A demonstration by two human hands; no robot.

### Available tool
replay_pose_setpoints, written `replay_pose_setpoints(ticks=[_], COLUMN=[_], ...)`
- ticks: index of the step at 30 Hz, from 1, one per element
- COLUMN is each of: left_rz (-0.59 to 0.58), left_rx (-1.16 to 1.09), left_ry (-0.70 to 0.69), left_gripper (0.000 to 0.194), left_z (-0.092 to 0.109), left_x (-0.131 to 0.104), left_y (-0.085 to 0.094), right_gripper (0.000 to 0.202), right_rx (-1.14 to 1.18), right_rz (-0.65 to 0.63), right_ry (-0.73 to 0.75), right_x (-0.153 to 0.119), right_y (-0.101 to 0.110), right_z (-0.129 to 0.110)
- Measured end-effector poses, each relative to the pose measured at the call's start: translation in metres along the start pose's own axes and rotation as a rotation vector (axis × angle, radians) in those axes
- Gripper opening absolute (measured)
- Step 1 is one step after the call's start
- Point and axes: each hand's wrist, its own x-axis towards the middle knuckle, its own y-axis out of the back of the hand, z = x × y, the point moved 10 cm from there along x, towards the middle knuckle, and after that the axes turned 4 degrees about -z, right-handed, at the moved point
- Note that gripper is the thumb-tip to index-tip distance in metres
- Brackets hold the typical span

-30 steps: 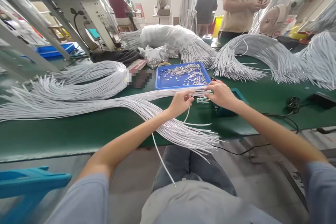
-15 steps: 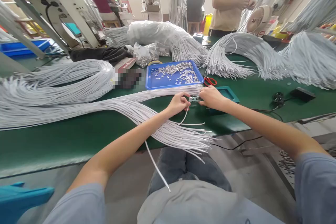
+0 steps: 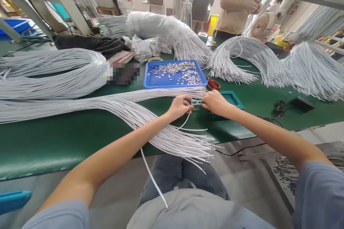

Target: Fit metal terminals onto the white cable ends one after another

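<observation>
Between the blue tray [image 3: 161, 83] and the near edge of the bench [image 3: 53, 143], the left hand [image 3: 177, 108] pinched a white cable [image 3: 188, 117] beside a pale green fitting [image 3: 197, 102]; the right hand [image 3: 215, 102] curled at it, grip unclear.

No writing can be read; the marks on the fan [image 3: 262, 25] at upper right are too small and blurred.

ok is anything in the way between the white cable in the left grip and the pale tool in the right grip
Nothing visible: the left grip and right grip nearly meet at the pale tool, with the white cable trailing from the left. Whether cable and tool touch is hidden. The blue tray lies beyond.
</observation>
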Motion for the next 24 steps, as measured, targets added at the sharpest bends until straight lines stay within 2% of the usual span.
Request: replay_pose_setpoints(ticks=[14,20,24], left_rz=[0.033,0.019,0.028], left_rx=[0.0,-0.005,0.001], left_ry=[0.052,0.034,0.025], left_gripper=[0.022,0.023,0.024], left_z=[-0.007,-0.002,-0.003], left_x=[0.003,0.001,-0.001], left_y=[0.003,0.002,0.005], right_gripper=[0.023,0.042,0.045], right_rx=[0.079,0.285,0.337], right_rz=[-0.007,0.099,0.182], right_ry=[-0.012,-0.084,-0.142], right_x=[-0.003,-0.002,-0.003], right_y=[0.0,-0.003,-0.002], right_z=[0.007,0.035,0.044])
